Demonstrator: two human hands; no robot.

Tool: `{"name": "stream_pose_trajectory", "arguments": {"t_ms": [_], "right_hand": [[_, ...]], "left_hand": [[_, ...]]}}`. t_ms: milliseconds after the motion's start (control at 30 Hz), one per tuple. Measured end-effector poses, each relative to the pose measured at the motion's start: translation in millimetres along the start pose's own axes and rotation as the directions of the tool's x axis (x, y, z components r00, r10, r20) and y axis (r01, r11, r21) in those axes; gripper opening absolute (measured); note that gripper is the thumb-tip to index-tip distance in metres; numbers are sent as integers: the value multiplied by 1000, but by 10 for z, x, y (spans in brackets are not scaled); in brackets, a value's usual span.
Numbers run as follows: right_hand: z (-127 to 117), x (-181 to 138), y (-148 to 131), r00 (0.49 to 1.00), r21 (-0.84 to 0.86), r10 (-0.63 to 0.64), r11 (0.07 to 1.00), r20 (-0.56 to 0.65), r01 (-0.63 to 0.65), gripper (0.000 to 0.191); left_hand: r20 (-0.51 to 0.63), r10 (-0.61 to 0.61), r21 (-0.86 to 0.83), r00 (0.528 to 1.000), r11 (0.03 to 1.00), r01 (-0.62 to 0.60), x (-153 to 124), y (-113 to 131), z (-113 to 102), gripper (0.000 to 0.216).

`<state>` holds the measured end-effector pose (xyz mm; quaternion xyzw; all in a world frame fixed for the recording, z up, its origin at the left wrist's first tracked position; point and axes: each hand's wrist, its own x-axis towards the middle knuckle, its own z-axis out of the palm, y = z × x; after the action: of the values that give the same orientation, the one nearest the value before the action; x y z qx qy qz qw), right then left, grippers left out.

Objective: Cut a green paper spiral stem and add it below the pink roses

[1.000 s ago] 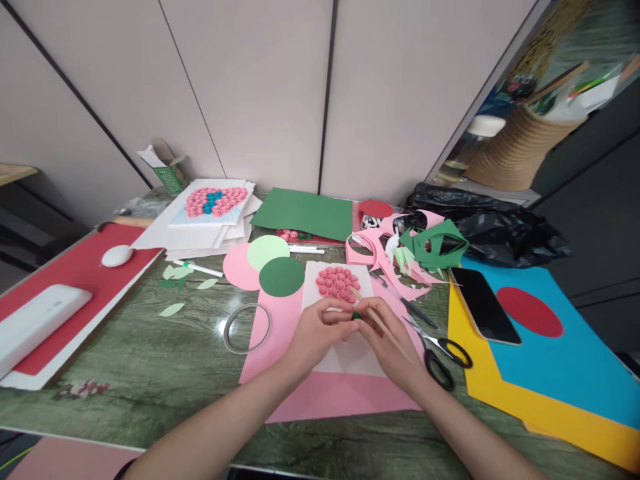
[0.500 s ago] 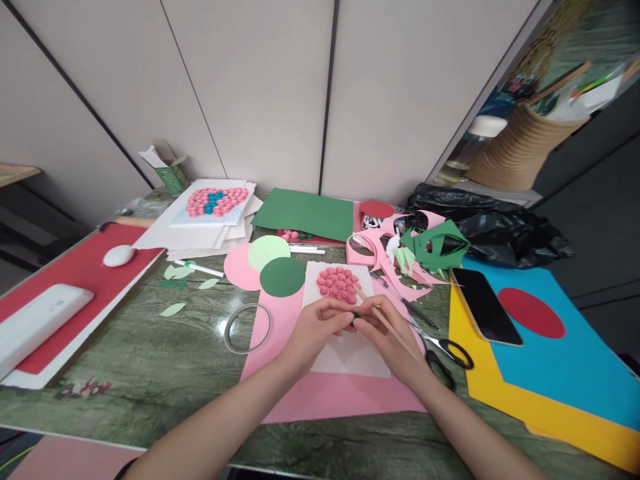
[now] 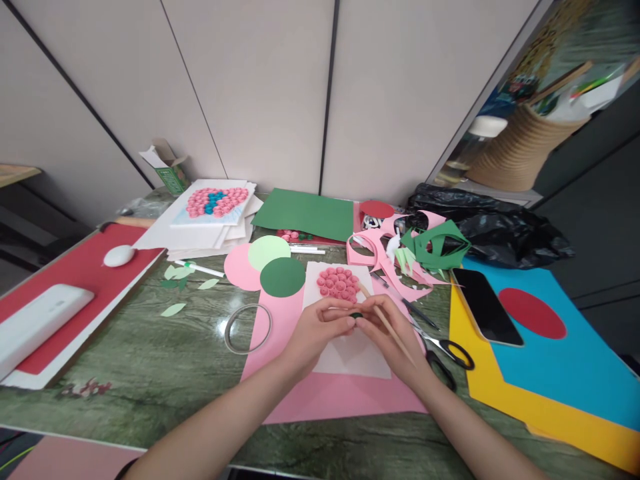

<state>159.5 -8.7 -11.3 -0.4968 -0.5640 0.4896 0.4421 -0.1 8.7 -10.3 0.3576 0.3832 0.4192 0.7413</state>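
Note:
My left hand (image 3: 320, 330) and my right hand (image 3: 393, 330) meet over a white sheet (image 3: 345, 357). Between their fingertips they pinch a small dark green paper piece (image 3: 356, 315), mostly covered by the fingers. A thin wooden stick (image 3: 395, 333) also lies in my right hand, slanting across the palm with its tip up and left. Just beyond the fingers, a cluster of pink rolled paper flowers (image 3: 338, 283) sits on the white sheet. Under that sheet lies a larger pink sheet (image 3: 295, 400).
Scissors (image 3: 453, 353) and a phone (image 3: 487, 307) lie to the right. A roll of tape (image 3: 227, 330), a dark green paper circle (image 3: 283, 277) and cut paper leaves (image 3: 173, 310) are on the left. Paper scraps (image 3: 435, 245) and a black plastic bag (image 3: 520, 227) lie behind.
The fingers have shifted slightly around the green piece, and a little more of it shows. The stick's angle has changed a little. Everything else stays put.

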Motion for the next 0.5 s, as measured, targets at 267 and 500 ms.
{"name": "stream_pose_trajectory", "arguments": {"t_ms": [267, 500], "right_hand": [[0, 2, 53, 999, -127, -44, 991, -1, 43, 13], [22, -30, 20, 998, -68, -52, 996, -21, 51, 14]], "left_hand": [[-55, 9, 60, 998, 998, -6, -14, -51, 8, 30], [-66, -12, 40, 998, 999, 15, -40, -35, 49, 28]]}}
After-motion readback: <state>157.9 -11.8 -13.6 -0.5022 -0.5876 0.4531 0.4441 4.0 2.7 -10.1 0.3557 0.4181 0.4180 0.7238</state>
